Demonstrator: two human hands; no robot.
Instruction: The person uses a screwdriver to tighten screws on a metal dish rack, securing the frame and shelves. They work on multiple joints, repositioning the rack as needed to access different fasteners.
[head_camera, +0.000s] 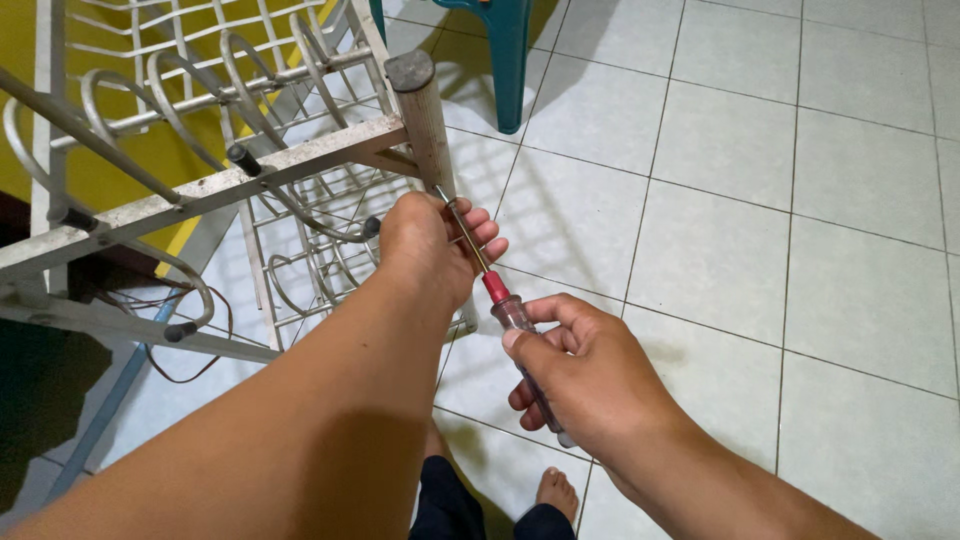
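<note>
The right hand (570, 375) gripped the screwdriver (500, 300), its shaft slanting up-left to the rack leg (425, 120); the left hand (435, 245) pinched the shaft near its tip.

Head view, looking steeply down, close

Packages: none are showing anywhere in the frame.
Labels: none are showing on any surface in view.
Signs: none are showing.
Screens: none are showing.
</note>
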